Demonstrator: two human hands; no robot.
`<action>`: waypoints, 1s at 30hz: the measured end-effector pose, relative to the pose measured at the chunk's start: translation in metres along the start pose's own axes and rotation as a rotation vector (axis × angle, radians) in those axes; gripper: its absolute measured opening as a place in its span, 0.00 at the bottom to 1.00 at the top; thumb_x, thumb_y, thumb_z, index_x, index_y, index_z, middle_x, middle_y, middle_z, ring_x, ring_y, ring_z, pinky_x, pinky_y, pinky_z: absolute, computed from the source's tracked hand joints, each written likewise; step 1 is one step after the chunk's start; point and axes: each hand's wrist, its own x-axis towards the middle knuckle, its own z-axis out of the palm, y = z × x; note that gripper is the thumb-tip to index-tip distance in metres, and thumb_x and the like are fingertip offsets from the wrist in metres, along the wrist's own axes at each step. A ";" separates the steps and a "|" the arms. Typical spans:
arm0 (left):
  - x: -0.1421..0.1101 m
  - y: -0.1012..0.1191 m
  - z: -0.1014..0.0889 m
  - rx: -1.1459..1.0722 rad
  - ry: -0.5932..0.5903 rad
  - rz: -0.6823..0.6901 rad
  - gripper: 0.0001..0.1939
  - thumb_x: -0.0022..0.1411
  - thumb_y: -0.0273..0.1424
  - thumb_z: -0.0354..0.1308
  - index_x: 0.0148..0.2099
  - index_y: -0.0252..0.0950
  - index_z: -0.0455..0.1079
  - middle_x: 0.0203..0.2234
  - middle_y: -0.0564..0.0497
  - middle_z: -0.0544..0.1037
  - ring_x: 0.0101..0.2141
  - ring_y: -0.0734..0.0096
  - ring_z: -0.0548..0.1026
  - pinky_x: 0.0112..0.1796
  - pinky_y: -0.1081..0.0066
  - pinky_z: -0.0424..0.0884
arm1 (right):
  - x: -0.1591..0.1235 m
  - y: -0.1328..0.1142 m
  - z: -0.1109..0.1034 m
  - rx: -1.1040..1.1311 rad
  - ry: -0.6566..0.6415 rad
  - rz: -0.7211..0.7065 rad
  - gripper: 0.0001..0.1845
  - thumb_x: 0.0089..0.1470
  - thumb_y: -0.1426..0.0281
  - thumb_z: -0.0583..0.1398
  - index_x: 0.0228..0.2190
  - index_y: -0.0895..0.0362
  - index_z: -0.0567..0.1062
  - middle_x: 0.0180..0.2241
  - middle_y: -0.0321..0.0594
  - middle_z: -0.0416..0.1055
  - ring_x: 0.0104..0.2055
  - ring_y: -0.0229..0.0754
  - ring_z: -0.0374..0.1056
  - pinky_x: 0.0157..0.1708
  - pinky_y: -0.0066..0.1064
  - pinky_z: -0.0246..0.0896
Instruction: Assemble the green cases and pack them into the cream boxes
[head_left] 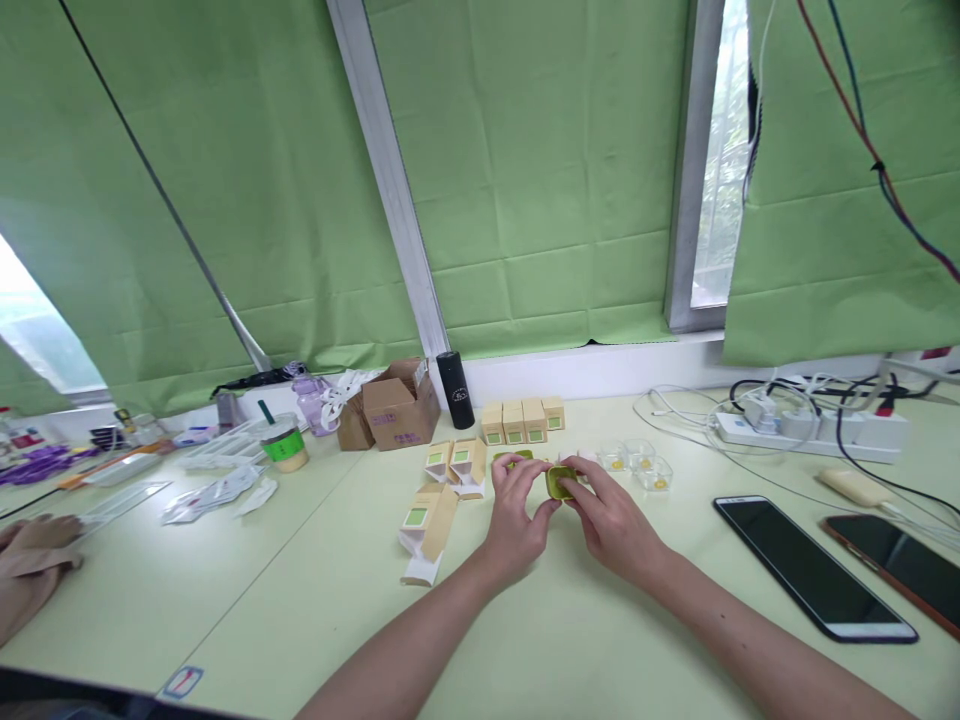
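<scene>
Right now, from my remote post, both hands meet above the table (300,600). Left hand (517,515) pinches the green case (556,481) along its left side, finger high and thumb low; I read this as the steadying grip. Right hand (616,518) closes on the same case from the right, fingertips bent over its face, probably because a piece so small wants bracing from two sides. What lies inside I cannot tell; the fingers hide it.

Another green piece (511,457) sits just behind the left hand, partly covered. Open boxes (426,522) lie left of the hands, flaps out, likely for easy reach. Closed boxes (525,422) line up farther back, seemingly parked clear of the work. Clear cups (654,473) with yellow bits (658,484) cluster beyond the right hand, perhaps kept apart from the cardboard. Phones (814,570) rest well to the right.
</scene>
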 end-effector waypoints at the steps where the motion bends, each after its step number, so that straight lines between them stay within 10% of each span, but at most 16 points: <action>1: 0.000 -0.001 0.000 0.001 -0.001 -0.004 0.22 0.63 0.24 0.63 0.58 0.42 0.69 0.51 0.44 0.76 0.57 0.50 0.62 0.56 0.48 0.67 | 0.000 0.000 0.000 -0.002 -0.004 0.004 0.25 0.63 0.83 0.51 0.58 0.54 0.68 0.57 0.55 0.68 0.57 0.54 0.70 0.49 0.47 0.75; 30: -0.002 0.000 0.001 0.011 0.005 -0.007 0.21 0.66 0.27 0.61 0.60 0.40 0.69 0.53 0.43 0.76 0.58 0.51 0.62 0.57 0.47 0.67 | -0.002 0.002 0.001 -0.005 0.033 -0.010 0.24 0.62 0.84 0.51 0.54 0.54 0.71 0.58 0.54 0.68 0.59 0.53 0.70 0.52 0.47 0.75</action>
